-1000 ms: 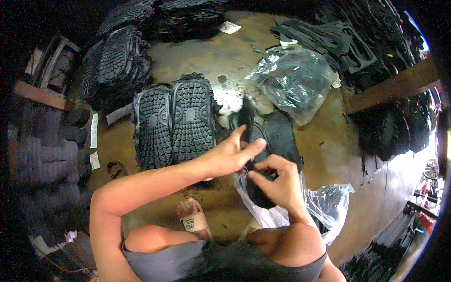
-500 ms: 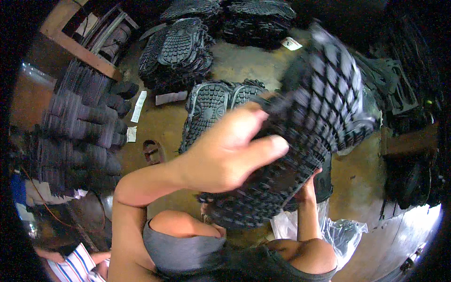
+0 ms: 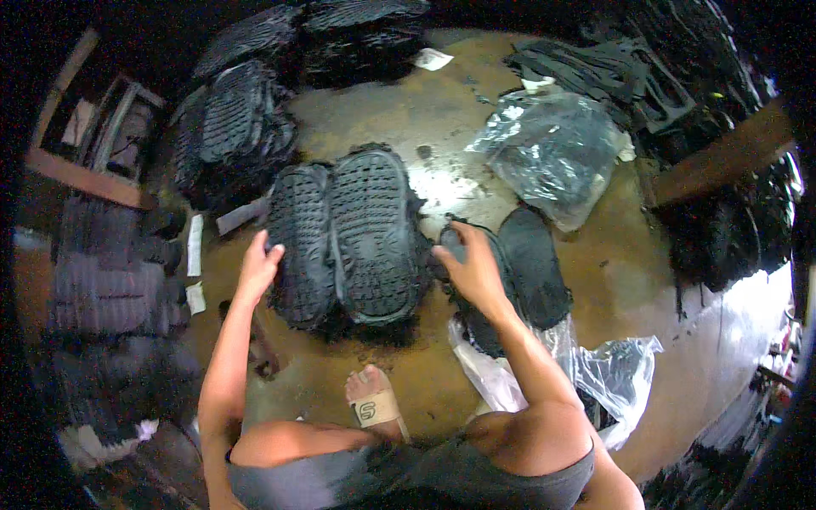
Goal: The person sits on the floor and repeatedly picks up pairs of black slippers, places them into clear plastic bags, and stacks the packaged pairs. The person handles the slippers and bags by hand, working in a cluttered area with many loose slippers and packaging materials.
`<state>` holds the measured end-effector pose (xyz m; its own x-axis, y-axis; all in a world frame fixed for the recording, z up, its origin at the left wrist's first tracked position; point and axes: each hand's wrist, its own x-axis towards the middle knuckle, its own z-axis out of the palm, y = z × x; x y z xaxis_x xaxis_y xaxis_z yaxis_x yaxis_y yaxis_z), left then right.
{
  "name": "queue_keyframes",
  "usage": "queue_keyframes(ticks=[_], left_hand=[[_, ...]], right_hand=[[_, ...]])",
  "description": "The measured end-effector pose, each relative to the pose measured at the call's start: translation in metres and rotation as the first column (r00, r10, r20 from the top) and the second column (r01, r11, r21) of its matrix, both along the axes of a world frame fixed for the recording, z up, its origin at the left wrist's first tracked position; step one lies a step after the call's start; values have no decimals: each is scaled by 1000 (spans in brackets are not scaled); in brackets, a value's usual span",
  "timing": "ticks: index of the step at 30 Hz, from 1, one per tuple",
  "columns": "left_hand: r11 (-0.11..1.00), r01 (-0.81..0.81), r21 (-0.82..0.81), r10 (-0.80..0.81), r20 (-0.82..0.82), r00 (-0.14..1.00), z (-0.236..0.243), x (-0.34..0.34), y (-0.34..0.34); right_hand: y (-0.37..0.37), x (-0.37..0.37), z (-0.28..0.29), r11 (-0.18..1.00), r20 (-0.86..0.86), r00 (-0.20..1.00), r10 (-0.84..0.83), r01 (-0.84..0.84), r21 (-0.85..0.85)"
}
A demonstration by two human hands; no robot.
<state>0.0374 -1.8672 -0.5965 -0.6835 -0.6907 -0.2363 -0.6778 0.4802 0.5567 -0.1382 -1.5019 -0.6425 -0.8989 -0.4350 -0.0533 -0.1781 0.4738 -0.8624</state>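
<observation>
A joined pair of black rubber shoe soles [image 3: 374, 229] lies tread up on a low stack in front of me, rough trim along its edges. Beside the stack's left edge is my left hand [image 3: 260, 265], thumb and fingers apart, its thumb at or close to the rubber. My right hand [image 3: 476, 270] is spread just right of the stack, above a second dark pair of soles [image 3: 535, 263] with a smoother face. Neither hand grips anything that I can see. Part of that second pair is hidden under my right hand and forearm.
Tall piles of black soles [image 3: 234, 127] stand at the back left, more stacks [image 3: 106, 289] along the left. Clear plastic bags lie at the back right [image 3: 557, 149] and near my right knee [image 3: 625, 382]. A wooden beam [image 3: 722, 157] juts in from the right.
The treaded sole sheet, earlier raised and blurred between my hands, now rests flat on the stack. Both hands have come off it and lowered to either side. The view has shifted right.
</observation>
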Motion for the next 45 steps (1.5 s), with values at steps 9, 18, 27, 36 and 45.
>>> queue_keyframes(ticks=[9,18,27,36,45], left_hand=[[959,160,-234,-221,-264,939,26,-31,11],[586,552,594,-542,-219,811,75,-70,177],[687,538,489,-356,-419,836,111,-79,232],[811,484,329,-167,-662,730,205,-26,167],[900,35,434,150,-386,910,77,-16,27]], right_hand=[[190,-9,-93,599,-207,944,-257,324,732],[134,5,58,950,158,940,-302,285,124],[78,44,136,802,84,862,500,-423,-422],[125,-40,-19,886,259,864,-432,460,-60],[167,-187,-80,762,-527,836,-151,438,476]])
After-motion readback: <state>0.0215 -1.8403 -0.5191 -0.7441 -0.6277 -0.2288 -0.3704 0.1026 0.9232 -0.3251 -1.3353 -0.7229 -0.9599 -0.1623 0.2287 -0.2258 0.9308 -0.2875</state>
